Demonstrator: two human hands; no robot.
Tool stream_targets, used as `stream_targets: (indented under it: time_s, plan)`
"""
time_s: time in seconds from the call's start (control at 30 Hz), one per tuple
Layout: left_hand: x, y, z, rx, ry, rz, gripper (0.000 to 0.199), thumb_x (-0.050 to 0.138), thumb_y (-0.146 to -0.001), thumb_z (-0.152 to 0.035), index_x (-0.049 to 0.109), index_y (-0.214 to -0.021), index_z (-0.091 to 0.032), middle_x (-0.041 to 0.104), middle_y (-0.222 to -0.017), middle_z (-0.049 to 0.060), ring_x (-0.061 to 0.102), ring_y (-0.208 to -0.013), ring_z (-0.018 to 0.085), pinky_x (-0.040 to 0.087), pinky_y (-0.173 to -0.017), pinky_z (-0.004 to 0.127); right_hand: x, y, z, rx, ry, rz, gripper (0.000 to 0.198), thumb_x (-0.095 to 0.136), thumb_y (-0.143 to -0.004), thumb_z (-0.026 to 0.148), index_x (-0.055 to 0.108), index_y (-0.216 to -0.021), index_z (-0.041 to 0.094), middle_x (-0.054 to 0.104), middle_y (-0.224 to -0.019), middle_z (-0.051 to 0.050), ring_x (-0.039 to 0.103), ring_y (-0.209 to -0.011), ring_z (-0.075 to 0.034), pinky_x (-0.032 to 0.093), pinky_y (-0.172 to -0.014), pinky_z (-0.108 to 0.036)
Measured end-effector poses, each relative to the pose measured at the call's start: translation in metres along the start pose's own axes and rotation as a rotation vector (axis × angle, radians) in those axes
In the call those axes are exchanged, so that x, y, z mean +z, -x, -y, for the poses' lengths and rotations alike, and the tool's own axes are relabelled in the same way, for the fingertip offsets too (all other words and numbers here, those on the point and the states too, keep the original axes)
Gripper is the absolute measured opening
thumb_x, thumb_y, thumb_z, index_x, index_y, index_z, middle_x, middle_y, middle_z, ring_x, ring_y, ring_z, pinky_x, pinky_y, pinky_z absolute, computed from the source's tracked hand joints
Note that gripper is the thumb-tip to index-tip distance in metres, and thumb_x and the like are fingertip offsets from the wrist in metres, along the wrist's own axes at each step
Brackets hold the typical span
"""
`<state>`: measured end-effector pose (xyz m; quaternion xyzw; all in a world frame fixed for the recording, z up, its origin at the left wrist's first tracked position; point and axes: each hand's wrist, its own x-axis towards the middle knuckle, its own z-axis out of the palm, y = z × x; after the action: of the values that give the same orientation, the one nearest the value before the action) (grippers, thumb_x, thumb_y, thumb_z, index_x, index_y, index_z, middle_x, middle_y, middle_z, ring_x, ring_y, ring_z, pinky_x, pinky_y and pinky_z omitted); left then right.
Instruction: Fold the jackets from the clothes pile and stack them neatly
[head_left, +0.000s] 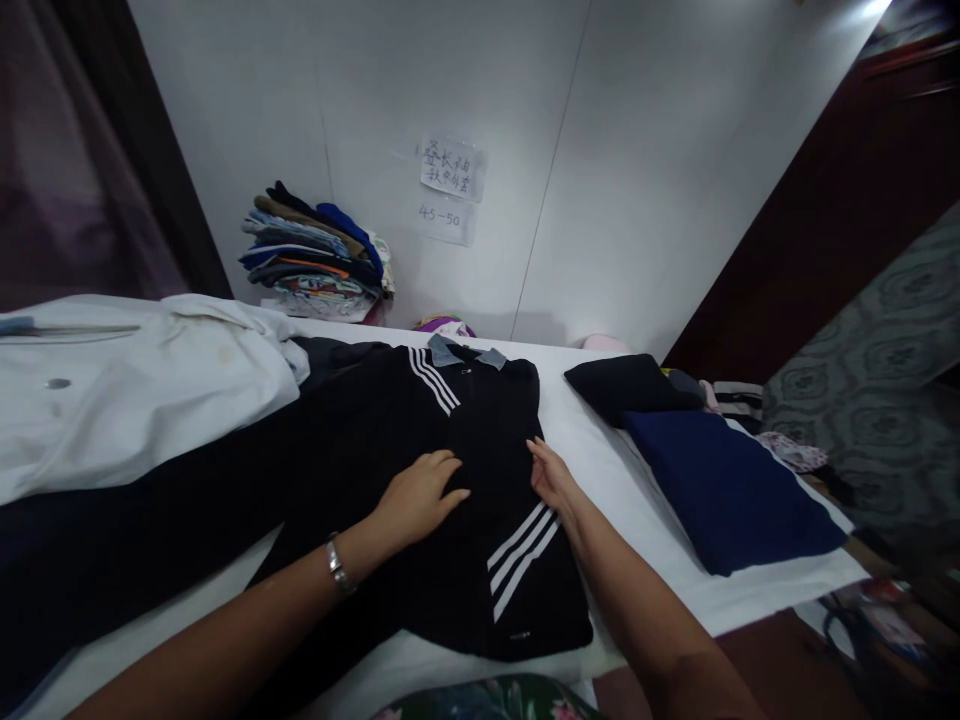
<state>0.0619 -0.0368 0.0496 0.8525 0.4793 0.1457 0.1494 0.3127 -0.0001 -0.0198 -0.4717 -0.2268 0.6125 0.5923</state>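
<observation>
A black jacket [480, 440] with a grey collar and white stripes lies front up on the white-covered table. Its right side is folded in, and a striped part lies across the lower front. My left hand [424, 495] rests on the middle of the jacket, fingers stretched out and thumb apart. At the jacket's right edge, the bent fingers of my right hand [551, 475] grip the cloth just above the stripes; its thumb is hard to make out. On the left side the black cloth spreads out flat.
White garments [150, 385] lie at the left, over dark cloth. A stack of folded clothes [315, 250] stands against the wall. Right of the jacket lie a folded navy garment [735, 490] and a folded black one [630, 385]. Handwritten paper signs [450, 190] hang on the wall.
</observation>
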Motion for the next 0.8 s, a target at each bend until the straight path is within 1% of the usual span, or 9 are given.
stream_targets:
  time_s: [0.1, 0.17, 0.23, 0.33, 0.4, 0.5, 0.6, 0.7, 0.8]
  plan:
    - [0.009, 0.010, 0.023, -0.235, 0.098, 0.058, 0.058, 0.047, -0.085, -0.046, 0.048, -0.132, -0.014, 0.051, -0.136, 0.015, 0.051, -0.121, 0.029, 0.041, -0.100, 0.041, 0.000, -0.021, 0.007, -0.041, 0.033, -0.020, 0.053, 0.068, -0.075, 0.020, 0.047, -0.124, 0.026, 0.070, -0.100, -0.001, 0.067, -0.093, -0.017, 0.056, -0.080, -0.032]
    - [0.015, 0.015, 0.029, -0.325, 0.224, 0.118, 0.066, 0.046, -0.083, -0.051, 0.042, -0.137, -0.013, 0.056, -0.130, 0.016, 0.057, -0.113, 0.027, 0.044, -0.094, 0.037, 0.003, -0.041, 0.016, -0.092, 0.095, -0.025, 0.056, 0.066, -0.075, 0.018, 0.046, -0.127, 0.024, 0.069, -0.105, -0.003, 0.066, -0.096, -0.017, 0.055, -0.083, -0.032]
    - [0.017, 0.019, 0.030, -0.368, 0.299, 0.143, 0.072, 0.045, -0.082, -0.054, 0.037, -0.141, -0.013, 0.063, -0.119, 0.014, 0.062, -0.102, 0.025, 0.047, -0.086, 0.034, 0.008, -0.064, 0.027, -0.119, 0.152, -0.060, 0.061, 0.064, -0.075, 0.015, 0.043, -0.132, 0.020, 0.068, -0.109, -0.006, 0.066, -0.097, -0.017, 0.055, -0.085, -0.031]
    - [0.010, 0.022, 0.025, -0.373, 0.283, 0.176, 0.073, 0.045, -0.082, -0.051, 0.034, -0.142, -0.011, 0.069, -0.097, 0.008, 0.065, -0.088, 0.023, 0.047, -0.077, 0.033, 0.013, -0.100, 0.045, -0.121, 0.205, -0.128, 0.071, 0.064, -0.075, 0.014, 0.033, -0.139, 0.016, 0.065, -0.116, -0.011, 0.065, -0.100, -0.019, 0.055, -0.085, -0.032]
    - [0.004, 0.025, 0.018, -0.373, 0.219, 0.187, 0.068, 0.044, -0.082, -0.048, 0.037, -0.141, -0.013, 0.069, -0.090, 0.006, 0.065, -0.087, 0.023, 0.047, -0.077, 0.034, 0.016, -0.122, 0.055, -0.129, 0.249, -0.163, 0.078, 0.065, -0.074, 0.014, 0.027, -0.143, 0.016, 0.061, -0.123, -0.014, 0.063, -0.104, -0.021, 0.055, -0.085, -0.034]
    - [0.002, 0.034, 0.000, -0.325, 0.134, 0.135, 0.060, 0.046, -0.082, -0.047, 0.048, -0.134, -0.018, 0.066, -0.111, 0.010, 0.062, -0.102, 0.025, 0.045, -0.089, 0.036, 0.019, -0.150, 0.069, -0.144, 0.328, -0.203, 0.086, 0.067, -0.072, 0.014, 0.023, -0.145, 0.015, 0.055, -0.130, -0.017, 0.061, -0.109, -0.024, 0.053, -0.087, -0.037]
    - [0.010, 0.044, -0.016, -0.211, 0.129, 0.124, 0.061, 0.056, -0.076, -0.047, 0.052, -0.132, -0.021, 0.055, -0.132, 0.010, 0.054, -0.117, 0.025, 0.042, -0.098, 0.036, 0.021, -0.172, 0.078, -0.169, 0.403, -0.234, 0.088, 0.070, -0.068, 0.015, 0.027, -0.144, 0.016, 0.051, -0.135, -0.016, 0.057, -0.115, -0.024, 0.051, -0.092, -0.038]
    - [0.017, 0.050, -0.021, -0.204, 0.138, 0.216, 0.067, 0.064, -0.069, -0.044, 0.051, -0.132, -0.026, 0.054, -0.134, 0.009, 0.054, -0.118, 0.029, 0.043, -0.099, 0.041, 0.024, -0.191, 0.085, -0.192, 0.451, -0.252, 0.085, 0.071, -0.065, 0.016, 0.034, -0.141, 0.017, 0.050, -0.136, -0.015, 0.054, -0.118, -0.025, 0.049, -0.094, -0.039]
    - [0.018, 0.048, -0.018, -0.269, 0.201, 0.291, 0.054, 0.061, -0.071, -0.040, 0.054, -0.124, -0.034, 0.066, -0.119, 0.004, 0.060, -0.110, 0.029, 0.047, -0.093, 0.042, 0.033, -0.207, 0.094, -0.193, 0.456, -0.234, 0.076, 0.066, -0.069, 0.016, 0.037, -0.139, 0.015, 0.055, -0.130, -0.014, 0.059, -0.112, -0.023, 0.051, -0.092, -0.038]
